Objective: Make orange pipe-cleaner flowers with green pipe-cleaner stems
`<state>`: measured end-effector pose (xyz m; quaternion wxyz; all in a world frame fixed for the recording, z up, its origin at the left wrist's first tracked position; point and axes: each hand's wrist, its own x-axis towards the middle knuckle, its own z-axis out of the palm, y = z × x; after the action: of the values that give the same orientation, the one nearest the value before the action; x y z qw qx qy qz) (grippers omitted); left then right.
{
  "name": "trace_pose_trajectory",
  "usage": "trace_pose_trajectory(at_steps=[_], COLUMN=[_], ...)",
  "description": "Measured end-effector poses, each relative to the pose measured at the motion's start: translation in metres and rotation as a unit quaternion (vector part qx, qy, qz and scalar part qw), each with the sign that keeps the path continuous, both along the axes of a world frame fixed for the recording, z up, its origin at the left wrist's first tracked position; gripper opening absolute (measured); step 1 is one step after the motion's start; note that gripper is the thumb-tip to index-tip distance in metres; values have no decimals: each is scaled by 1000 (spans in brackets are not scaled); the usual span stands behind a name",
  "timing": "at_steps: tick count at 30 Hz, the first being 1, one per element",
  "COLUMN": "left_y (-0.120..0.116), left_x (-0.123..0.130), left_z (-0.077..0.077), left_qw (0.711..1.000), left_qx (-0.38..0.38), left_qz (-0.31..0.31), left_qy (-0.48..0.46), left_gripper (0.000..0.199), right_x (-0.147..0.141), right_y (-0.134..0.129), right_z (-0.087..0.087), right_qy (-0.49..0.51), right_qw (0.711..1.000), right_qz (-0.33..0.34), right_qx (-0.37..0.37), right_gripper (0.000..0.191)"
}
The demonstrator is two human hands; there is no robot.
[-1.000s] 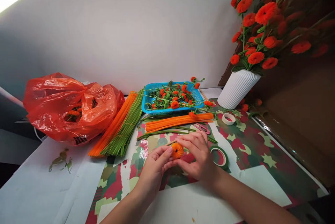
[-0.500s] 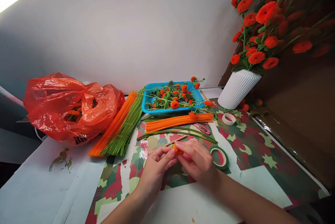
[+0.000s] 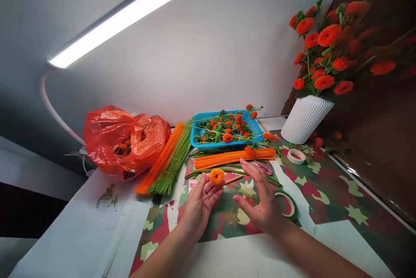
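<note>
A small orange flower (image 3: 216, 176) of fuzzy stems rests on the fingertips of my left hand (image 3: 200, 202), which is turned palm up and holds it. To its right, my right hand (image 3: 261, 202) is raised with thumb and fingers apart and nothing between them. Just beyond the hands lie a bundle of orange fuzzy stems (image 3: 221, 160), several green stems, a thin wooden stick (image 3: 234, 179) and a pink clip (image 3: 265, 169). A roll of green tape (image 3: 293, 205) is partly behind my right hand.
A blue basket (image 3: 193, 137) holds small flowers and leaves. Left of it are long orange and green stems (image 3: 172, 161) and a red plastic bag (image 3: 110, 148). At the right stand a white tape roll (image 3: 296, 156) and a white vase (image 3: 305, 120) of orange flowers. A lamp (image 3: 136, 14) hangs above.
My right hand has let go of the orange flower and opened, moving right. The flower now shows its face on my left hand. The view has tilted up and turned left, showing more lamp.
</note>
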<state>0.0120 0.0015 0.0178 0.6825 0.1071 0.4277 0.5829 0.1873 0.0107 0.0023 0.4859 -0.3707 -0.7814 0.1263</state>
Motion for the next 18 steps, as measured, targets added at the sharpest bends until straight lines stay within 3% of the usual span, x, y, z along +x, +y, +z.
trace_pose_trajectory(at_steps=[7, 11, 14, 18], left_y=[7, 7, 6, 4], left_x=[-14, -15, -13, -13], left_z=[1, 0, -3, -17], left_qw=[996, 994, 993, 980], left_qx=[55, 67, 53, 65], left_qz=[55, 50, 19, -85], left_qy=[38, 66, 101, 166], left_gripper=[13, 26, 37, 39], right_x=[1, -2, -6, -13], right_y=[2, 3, 3, 3], right_z=[-6, -8, -5, -1], right_qy=[-18, -10, -2, -9], right_qw=[999, 999, 999, 999], right_qz=[-4, -6, -13, -2], right_qx=[-34, -35, -36, -31], right_gripper=[44, 41, 39, 33])
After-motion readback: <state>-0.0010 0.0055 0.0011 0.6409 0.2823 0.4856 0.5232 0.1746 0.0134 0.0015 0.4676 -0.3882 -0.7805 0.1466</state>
